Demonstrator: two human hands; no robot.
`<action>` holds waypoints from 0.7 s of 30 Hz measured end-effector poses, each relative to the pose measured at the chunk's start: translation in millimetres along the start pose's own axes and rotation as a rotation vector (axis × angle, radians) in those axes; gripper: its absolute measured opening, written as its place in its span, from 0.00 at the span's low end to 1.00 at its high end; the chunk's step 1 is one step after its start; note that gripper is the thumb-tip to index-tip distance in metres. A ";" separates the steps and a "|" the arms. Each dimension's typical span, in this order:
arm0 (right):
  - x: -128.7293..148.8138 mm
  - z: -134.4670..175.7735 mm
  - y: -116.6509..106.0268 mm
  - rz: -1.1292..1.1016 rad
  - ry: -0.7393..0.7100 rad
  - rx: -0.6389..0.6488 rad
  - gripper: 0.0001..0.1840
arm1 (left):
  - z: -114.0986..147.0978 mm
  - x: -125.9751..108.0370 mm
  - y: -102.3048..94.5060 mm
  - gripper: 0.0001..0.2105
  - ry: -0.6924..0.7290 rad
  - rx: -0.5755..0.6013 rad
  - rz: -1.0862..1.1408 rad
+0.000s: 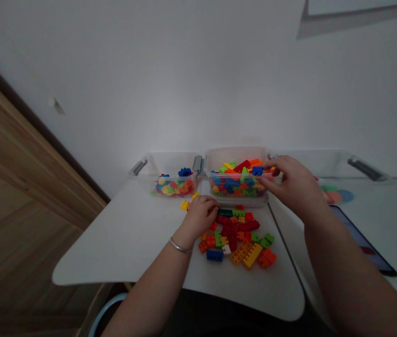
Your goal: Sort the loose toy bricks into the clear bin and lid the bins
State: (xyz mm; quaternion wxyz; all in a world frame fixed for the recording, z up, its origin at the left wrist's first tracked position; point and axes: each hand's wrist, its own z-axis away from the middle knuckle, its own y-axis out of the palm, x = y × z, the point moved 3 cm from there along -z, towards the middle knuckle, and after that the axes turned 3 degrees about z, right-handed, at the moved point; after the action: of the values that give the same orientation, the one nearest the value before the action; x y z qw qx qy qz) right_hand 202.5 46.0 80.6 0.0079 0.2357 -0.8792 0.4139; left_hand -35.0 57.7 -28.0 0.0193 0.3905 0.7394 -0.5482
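Over the near right corner of the middle clear box (238,202), my right hand (291,187) pinches a blue building brick (257,171) between thumb and fingers. Assorted bricks fill much of that box. My left hand (202,214), a silver bangle on its wrist, rests low at the left side of the loose pile with its fingers curled in; what they hold, if anything, is hidden. A dark green brick (225,212) lies right beside its fingertips. Close by in the pile are a dark red brick (249,225), a blue brick (214,255) and a yellow-orange brick (253,255).
A second clear box (152,164) with small colourful pieces stands to the left. Yellow pieces (184,205) lie just before it. At the right are another clear container (319,161), coloured discs (335,195) and a tablet (370,248). The white table (114,248) meets the wall behind.
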 end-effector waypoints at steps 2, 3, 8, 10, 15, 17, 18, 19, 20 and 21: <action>-12.3 -2.1 9.4 -0.058 0.090 -0.067 0.14 | 0.2 -0.6 -0.5 0.09 -0.006 0.000 -0.003; -18.5 -2.5 14.5 -0.069 0.130 -0.091 0.15 | 0.3 -0.9 -0.8 0.09 -0.010 -0.001 -0.004; -40.7 -1.2 33.6 0.006 0.206 -0.167 0.13 | 0.4 -2.4 -0.5 0.08 -0.005 0.007 0.000; -45.3 0.0 38.1 0.053 0.217 -0.173 0.14 | 0.5 -2.0 -0.1 0.08 -0.007 0.006 0.001; -42.5 2.2 41.9 0.106 0.181 -0.162 0.16 | 1.0 -0.3 0.8 0.08 -0.012 0.006 -0.002; -37.2 2.7 41.8 0.128 0.151 -0.154 0.17 | 1.0 -0.3 0.9 0.08 -0.009 0.010 -0.005; -34.2 2.8 42.1 0.137 0.127 -0.146 0.17 | 0.9 -0.3 0.9 0.08 -0.010 0.013 -0.007; -31.4 2.8 42.6 0.143 0.101 -0.135 0.17 | 0.8 -0.4 0.9 0.09 -0.012 0.016 -0.009; -29.1 2.7 43.4 0.145 0.072 -0.121 0.17 | 0.8 -0.4 0.9 0.09 -0.015 0.019 -0.012; -27.4 2.6 44.4 0.143 0.045 -0.102 0.17 | 0.7 -0.4 1.0 0.09 -0.017 0.021 -0.013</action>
State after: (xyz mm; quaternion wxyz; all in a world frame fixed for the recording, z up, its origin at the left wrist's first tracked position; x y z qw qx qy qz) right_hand 208.6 79.5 41.0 0.0100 0.1624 -0.9134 0.3732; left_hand -34.4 57.0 -29.0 0.0180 0.3810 0.7360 -0.5593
